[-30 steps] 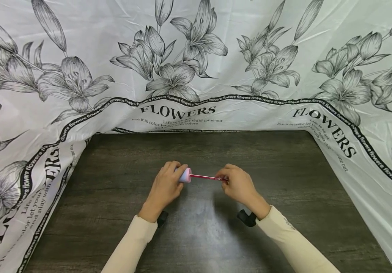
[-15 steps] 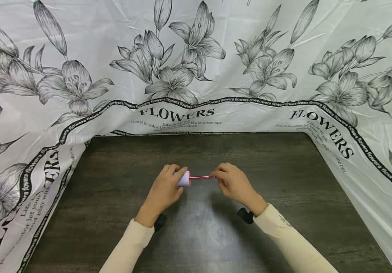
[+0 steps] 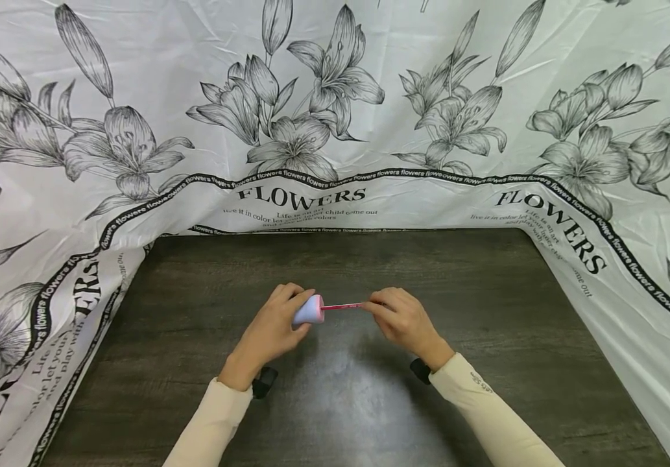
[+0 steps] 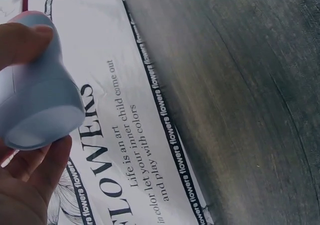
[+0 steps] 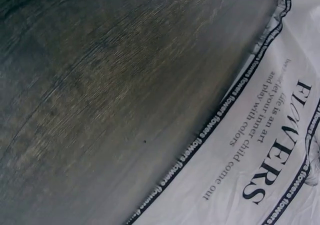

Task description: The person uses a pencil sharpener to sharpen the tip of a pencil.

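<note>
My left hand [image 3: 273, 327] grips a light-blue, waisted pencil sharpener [image 3: 309, 310] with a pink end, holding it sideways above the table. In the left wrist view the thumb lies over the sharpener's body [image 4: 47, 90] and fingers curl beneath it; its rounded base faces the camera. A red pencil [image 3: 342, 306] runs from the pink end across to my right hand [image 3: 407, 321], whose thumb and fingers pinch its other end. The pencil's tip is hidden inside the sharpener. Neither the right hand nor the pencil appears in the right wrist view.
Beneath both hands is a dark wood-grain table [image 3: 335, 402]. A white cloth with flower drawings and lettering [image 3: 299, 191] hangs behind it and along both sides. Black wrist bands [image 3: 264, 381] show at the cuffs.
The right hand has moved left along the pencil, and less of the pencil shows between the hands. The left hand has shifted slightly left and down, uncovering more of the sharpener.
</note>
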{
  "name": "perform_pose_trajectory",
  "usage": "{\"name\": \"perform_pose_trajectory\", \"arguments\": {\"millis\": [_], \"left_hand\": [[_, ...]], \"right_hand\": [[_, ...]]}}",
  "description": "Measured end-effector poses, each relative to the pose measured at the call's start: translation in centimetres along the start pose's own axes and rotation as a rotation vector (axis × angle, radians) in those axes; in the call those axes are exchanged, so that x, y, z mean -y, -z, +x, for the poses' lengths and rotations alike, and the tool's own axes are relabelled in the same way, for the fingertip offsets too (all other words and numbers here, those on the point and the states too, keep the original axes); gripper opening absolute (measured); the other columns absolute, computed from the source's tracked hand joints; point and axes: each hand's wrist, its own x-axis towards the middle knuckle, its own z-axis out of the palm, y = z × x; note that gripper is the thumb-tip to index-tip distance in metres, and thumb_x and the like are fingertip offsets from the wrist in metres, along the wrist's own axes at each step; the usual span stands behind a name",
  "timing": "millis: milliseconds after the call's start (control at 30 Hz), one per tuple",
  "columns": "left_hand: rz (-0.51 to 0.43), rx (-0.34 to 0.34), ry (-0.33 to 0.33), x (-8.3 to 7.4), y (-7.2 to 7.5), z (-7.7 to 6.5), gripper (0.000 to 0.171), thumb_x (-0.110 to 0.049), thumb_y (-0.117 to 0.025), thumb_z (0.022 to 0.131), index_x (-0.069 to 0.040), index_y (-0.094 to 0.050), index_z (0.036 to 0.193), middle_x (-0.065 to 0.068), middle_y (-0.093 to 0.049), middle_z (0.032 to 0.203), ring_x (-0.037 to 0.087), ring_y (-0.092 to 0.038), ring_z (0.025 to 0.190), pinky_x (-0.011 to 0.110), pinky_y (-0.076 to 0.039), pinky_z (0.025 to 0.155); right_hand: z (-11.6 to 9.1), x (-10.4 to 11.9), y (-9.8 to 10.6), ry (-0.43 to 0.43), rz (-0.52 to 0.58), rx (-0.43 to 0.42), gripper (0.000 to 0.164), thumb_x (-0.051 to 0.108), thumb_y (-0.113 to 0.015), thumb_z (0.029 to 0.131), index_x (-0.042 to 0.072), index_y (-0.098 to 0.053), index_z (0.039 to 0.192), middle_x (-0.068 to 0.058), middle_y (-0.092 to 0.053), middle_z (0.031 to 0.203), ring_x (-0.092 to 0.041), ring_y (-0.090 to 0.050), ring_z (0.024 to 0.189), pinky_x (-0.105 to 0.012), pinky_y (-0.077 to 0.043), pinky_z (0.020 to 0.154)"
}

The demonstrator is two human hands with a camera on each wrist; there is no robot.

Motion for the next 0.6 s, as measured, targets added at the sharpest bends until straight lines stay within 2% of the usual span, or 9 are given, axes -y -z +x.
{"name": "perform_pose_trajectory", "arguments": {"millis": [133,233,433,500,600], "left_hand": [[-0.012,-0.010,-0.047,-0.2,0.2,0.1,0.056,-0.005,-0.083,0.071,0.000,-0.062,0.123,0.008,-0.058,0.109,0.023,-0.053,0.102,0.038,-0.053,0.080],[0.017,-0.053,-0.115,-0.2,0.1,0.0,0.056,-0.005,-0.085,0.069,0.000,-0.063,0.120,0.009,-0.057,0.108,0.024,-0.054,0.102,0.037,-0.054,0.080],[0.137,-0.168,-0.259,-0.2,-0.1,0.0,0.057,-0.006,-0.088,0.063,-0.002,-0.066,0.115,0.010,-0.058,0.105,0.025,-0.056,0.100,0.035,-0.055,0.078],[0.143,-0.179,-0.265,-0.1,-0.1,0.0,0.057,-0.007,-0.089,0.063,-0.003,-0.066,0.115,0.010,-0.058,0.105,0.025,-0.057,0.100,0.035,-0.055,0.078],[0.085,-0.142,-0.202,0.2,-0.1,-0.1,0.057,-0.008,-0.087,0.066,-0.003,-0.066,0.118,0.010,-0.058,0.107,0.024,-0.057,0.100,0.035,-0.055,0.078]], "right_hand": [[0.1,-0.2,0.0,0.063,-0.032,-0.036,0.024,0.002,-0.048,0.098,0.002,-0.071,0.106,-0.009,-0.062,0.089,-0.019,-0.061,0.077,-0.030,-0.053,0.070],[0.2,0.0,-0.1,0.089,-0.037,-0.030,0.025,0.000,-0.047,0.098,0.002,-0.068,0.111,-0.010,-0.061,0.091,-0.019,-0.060,0.075,-0.029,-0.053,0.067],[0.7,0.7,0.0,0.035,0.011,0.043,0.028,-0.001,-0.041,0.099,0.003,-0.066,0.111,-0.010,-0.060,0.094,-0.017,-0.060,0.075,-0.026,-0.051,0.064],[0.9,0.8,0.2,0.003,0.028,0.063,0.030,0.000,-0.038,0.100,0.002,-0.067,0.107,-0.010,-0.060,0.094,-0.017,-0.060,0.076,-0.026,-0.051,0.064],[1.3,1.0,0.5,-0.008,0.032,0.085,0.029,0.002,-0.039,0.100,0.003,-0.068,0.105,-0.009,-0.062,0.094,-0.017,-0.062,0.078,-0.025,-0.052,0.067]]}}
